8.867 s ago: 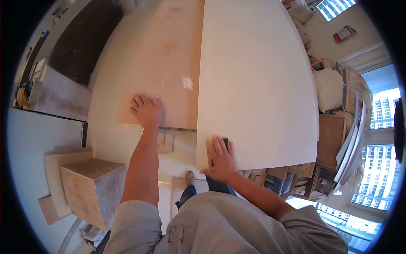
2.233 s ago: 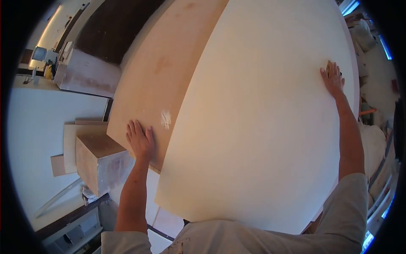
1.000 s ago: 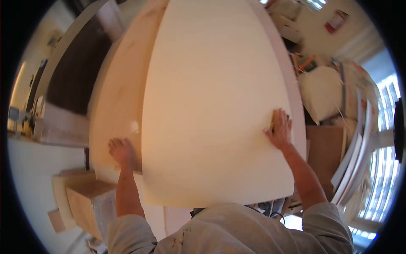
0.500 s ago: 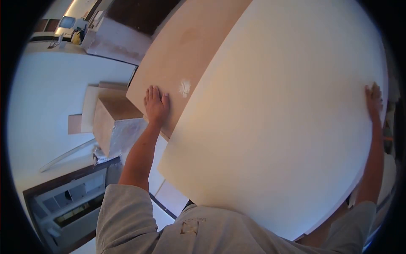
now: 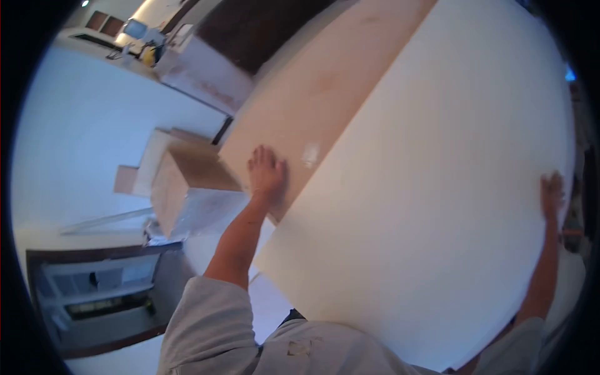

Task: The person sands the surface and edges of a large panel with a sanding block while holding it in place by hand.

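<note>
My left hand (image 5: 266, 174) rests with spread fingers on the brownish board (image 5: 325, 94), near its lower end and beside a shiny pale patch. A large white sheet (image 5: 412, 187) overlaps that board and fills the middle and right of the view. Over at the sheet's right edge lies my right hand (image 5: 552, 195), palm down and small in the view. Its fingers are blurred, and whatever is under them cannot be made out.
Left of the boards stands a wooden box (image 5: 172, 187) with flat panels behind it. A dark-topped surface (image 5: 250, 31) is at the upper left. The lower left shows a dark-framed opening (image 5: 94, 250).
The view has turned, shifting the boards and box rightward. My right hand sits lower along the sheet's right edge in view. My left hand remains on the brownish board.
</note>
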Demonstrator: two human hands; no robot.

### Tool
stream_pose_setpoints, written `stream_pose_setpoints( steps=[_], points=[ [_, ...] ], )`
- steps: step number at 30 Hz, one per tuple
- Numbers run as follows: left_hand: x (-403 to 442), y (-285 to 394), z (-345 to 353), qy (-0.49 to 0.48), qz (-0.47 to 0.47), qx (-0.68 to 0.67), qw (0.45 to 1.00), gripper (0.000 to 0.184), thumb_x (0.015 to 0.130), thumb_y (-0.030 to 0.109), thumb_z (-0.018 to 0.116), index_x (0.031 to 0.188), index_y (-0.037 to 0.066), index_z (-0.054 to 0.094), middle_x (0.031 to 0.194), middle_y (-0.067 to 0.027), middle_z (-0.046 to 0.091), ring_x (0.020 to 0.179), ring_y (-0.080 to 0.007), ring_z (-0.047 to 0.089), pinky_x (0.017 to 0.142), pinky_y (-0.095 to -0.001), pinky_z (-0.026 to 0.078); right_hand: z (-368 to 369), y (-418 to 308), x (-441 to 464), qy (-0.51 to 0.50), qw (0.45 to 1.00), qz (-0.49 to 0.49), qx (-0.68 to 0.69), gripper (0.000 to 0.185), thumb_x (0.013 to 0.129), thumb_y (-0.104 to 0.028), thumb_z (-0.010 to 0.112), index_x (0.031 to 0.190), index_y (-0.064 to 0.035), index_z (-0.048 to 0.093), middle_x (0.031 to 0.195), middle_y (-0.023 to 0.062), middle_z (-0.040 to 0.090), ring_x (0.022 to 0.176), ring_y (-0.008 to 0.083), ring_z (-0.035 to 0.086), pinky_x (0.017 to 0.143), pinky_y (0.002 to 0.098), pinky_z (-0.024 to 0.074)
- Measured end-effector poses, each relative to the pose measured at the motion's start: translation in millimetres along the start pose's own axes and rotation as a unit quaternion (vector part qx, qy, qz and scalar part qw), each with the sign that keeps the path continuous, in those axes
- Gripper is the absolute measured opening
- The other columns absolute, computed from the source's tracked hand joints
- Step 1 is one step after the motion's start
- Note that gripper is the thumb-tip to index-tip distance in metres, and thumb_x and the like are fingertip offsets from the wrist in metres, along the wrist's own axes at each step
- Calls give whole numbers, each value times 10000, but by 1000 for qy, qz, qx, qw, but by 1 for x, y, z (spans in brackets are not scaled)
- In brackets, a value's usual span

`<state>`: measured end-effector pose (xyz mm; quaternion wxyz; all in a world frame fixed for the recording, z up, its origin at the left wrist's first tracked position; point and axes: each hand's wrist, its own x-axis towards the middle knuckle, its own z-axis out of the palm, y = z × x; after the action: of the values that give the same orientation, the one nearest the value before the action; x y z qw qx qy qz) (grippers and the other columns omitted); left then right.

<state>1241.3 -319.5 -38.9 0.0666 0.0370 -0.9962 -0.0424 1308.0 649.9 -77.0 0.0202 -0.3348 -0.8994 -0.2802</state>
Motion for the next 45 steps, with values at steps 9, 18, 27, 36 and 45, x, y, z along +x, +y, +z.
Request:
stream_pose_setpoints(
  steps=[9, 18, 27, 36, 45],
  points=[
    [8, -10, -6, -64, 20, 34, 997, 676, 1030, 436, 464, 1486, -63, 448, 1582, -280, 392, 1497, -436, 309, 1217, -551, 224, -181, 12, -361, -32, 976, 7, 213, 1092, 885, -660, 630, 1641, -28, 161, 1692, 223, 202, 1563, 410, 190, 1216, 686, 115],
    [-7, 2, -11, -4, 23, 45, 999, 676, 1059, 456, 395, 1514, -43, 427, 1612, -223, 386, 1513, -384, 309, 1211, -538, 246, -293, 46, -648, -122, 954, 52, 267, 1168, 867, -767, 556, 1620, 36, 165, 1683, 279, 175, 1580, 416, 126, 1216, 688, 87],
    [-8, 3, -14, -18, 15, 45, 999, 673, 1048, 446, 406, 1500, -49, 447, 1597, -226, 412, 1501, -395, 333, 1203, -556, 259, -288, 53, -669, -130, 955, 34, 264, 1150, 880, -736, 569, 1611, 53, 163, 1674, 310, 160, 1565, 469, 129, 1204, 704, 86],
    [-5, 2, -10, -27, 8, 46, 999, 678, 1045, 428, 408, 1520, -56, 421, 1618, -233, 376, 1524, -388, 299, 1227, -552, 223, -201, 25, -336, -98, 956, 8, 277, 1125, 861, -702, 647, 1629, -20, 189, 1694, 243, 165, 1577, 412, 127, 1199, 703, 161],
    [2, -30, 18, -14, 40, 86, 995, 652, 1056, 395, 424, 1524, -60, 408, 1612, -254, 372, 1520, -407, 300, 1227, -532, 222, -115, -19, -25, -66, 970, 25, 233, 1068, 882, -812, 511, 1643, -119, 224, 1715, 167, 167, 1591, 341, 119, 1224, 670, 108]
  ],
)
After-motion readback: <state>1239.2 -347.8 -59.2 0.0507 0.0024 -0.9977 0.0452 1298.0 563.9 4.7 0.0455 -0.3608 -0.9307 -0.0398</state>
